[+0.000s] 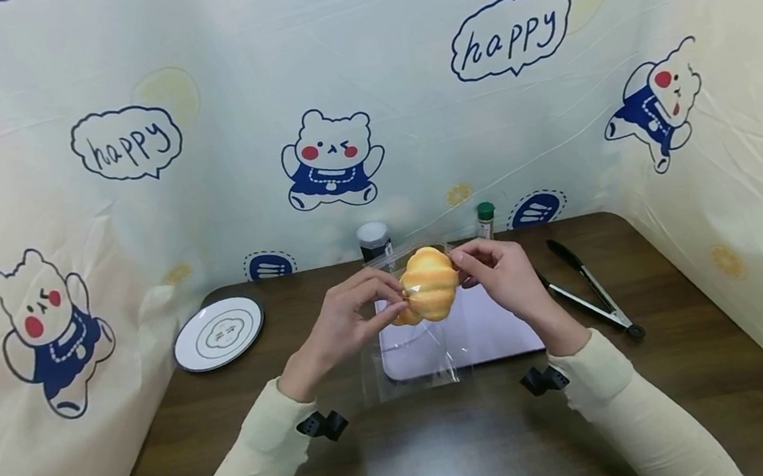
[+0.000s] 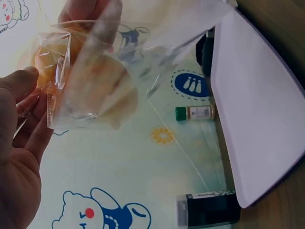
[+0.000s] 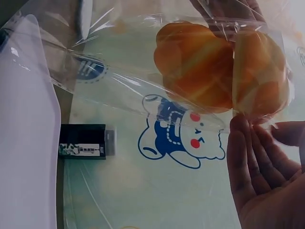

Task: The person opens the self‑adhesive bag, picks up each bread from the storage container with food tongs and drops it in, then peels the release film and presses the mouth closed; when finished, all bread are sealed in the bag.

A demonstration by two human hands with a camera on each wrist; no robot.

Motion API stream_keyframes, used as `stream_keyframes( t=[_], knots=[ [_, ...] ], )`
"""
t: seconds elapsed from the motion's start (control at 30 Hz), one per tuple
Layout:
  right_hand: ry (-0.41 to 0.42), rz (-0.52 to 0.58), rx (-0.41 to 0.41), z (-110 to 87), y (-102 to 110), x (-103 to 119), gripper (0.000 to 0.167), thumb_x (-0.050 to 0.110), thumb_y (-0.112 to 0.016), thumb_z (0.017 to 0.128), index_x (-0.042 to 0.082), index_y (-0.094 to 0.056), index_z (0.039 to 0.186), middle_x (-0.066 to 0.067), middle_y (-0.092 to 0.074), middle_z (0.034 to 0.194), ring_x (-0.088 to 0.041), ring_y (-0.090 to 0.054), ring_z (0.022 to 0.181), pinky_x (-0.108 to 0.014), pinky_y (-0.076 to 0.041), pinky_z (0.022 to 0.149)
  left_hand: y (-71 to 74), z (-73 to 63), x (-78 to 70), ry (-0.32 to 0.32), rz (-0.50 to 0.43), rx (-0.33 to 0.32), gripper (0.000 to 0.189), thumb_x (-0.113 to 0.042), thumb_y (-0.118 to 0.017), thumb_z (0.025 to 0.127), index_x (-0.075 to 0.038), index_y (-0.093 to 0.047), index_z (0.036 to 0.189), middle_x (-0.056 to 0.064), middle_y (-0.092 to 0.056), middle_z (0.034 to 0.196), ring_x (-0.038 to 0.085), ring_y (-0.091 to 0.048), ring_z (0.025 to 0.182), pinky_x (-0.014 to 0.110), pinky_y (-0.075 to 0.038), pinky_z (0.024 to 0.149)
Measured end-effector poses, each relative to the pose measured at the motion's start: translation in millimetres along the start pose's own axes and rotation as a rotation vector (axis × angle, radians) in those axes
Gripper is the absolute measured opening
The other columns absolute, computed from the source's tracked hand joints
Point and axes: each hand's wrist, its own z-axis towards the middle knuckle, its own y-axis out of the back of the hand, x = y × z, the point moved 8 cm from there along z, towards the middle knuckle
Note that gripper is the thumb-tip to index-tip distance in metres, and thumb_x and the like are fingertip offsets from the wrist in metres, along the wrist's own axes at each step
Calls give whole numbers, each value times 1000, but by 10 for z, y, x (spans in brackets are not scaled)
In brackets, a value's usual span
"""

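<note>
A golden-brown, ridged piece of bread [image 1: 429,284] sits inside a clear plastic bag [image 1: 416,366], held up above the table between both hands. On its left side, my left hand [image 1: 355,310] pinches the bag between thumb and fingers. My right hand [image 1: 506,278] pinches the opposite side, close by the bread. From the right wrist view, the bread [image 3: 193,67] shows through the film, with a fold of the bag across it. The loose lower part of the bag hangs down over a lilac board [image 1: 498,327].
Black-and-silver tongs [image 1: 598,290] lie to the right of the board. A white plate [image 1: 194,351] with a dark rim is at the left edge. Behind the board stand a white-lidded dark jar [image 1: 374,239] and a green-capped bottle [image 1: 486,220], before a printed cloth backdrop [image 1: 393,51].
</note>
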Motion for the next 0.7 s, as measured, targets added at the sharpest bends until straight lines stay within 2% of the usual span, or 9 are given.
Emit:
stream_keyframes(
  t=[0.13, 0.27, 0.43, 0.5, 0.6, 0.7],
  knots=[
    [51, -64, -49, 12, 76, 26, 26, 31, -64, 98, 8, -74, 105, -13, -75, 98, -24, -68, 78, -31, -58, 63, -2, -12, 6, -15, 61, 46, 10, -15, -78, 86, -18, -71, 93, -3, -69, 108, 11, -64, 104, 30, -57, 93],
    [95, -97, -125, 12, 180, 64, 24, 29, -65, 98, 8, -74, 104, -13, -76, 97, -24, -66, 79, -25, -54, 64, -25, -30, 20, -37, 138, 107, 11, -15, -80, 85, -18, -72, 92, -5, -70, 104, 10, -64, 101, 31, -58, 90],
    [91, -157, -183, 8, 243, 93, 24, 30, -64, 98, 8, -73, 100, -12, -74, 93, -22, -62, 76, -22, -52, 63, -61, -28, 3, -63, 230, 166, 11, -17, -77, 85, -19, -68, 80, -4, -72, 105, 12, -65, 101, 30, -58, 88],
    [80, -170, -203, 11, 261, 83, 24, 30, -63, 99, 7, -72, 99, -12, -73, 92, -21, -60, 75, -21, -52, 62, -63, -18, -4, -53, 281, 181, 13, -20, -75, 85, -21, -65, 77, -5, -72, 107, 12, -64, 101, 31, -57, 88],
    [68, -176, -218, 16, 277, 61, 23, 28, -62, 100, 7, -72, 100, -11, -72, 94, -19, -60, 76, -21, -52, 63, -56, 3, 1, -10, 357, 201, 15, -24, -73, 86, -22, -62, 75, -5, -71, 116, 13, -63, 110, 34, -56, 92],
    [51, -164, -210, 19, 273, 49, 22, 28, -62, 100, 8, -71, 100, -11, -72, 96, -20, -61, 78, -22, -52, 64, -57, 19, 23, 45, 413, 229, 17, -27, -71, 86, -24, -60, 74, -2, -65, 135, 18, -54, 132, 40, -50, 105]
  ],
)
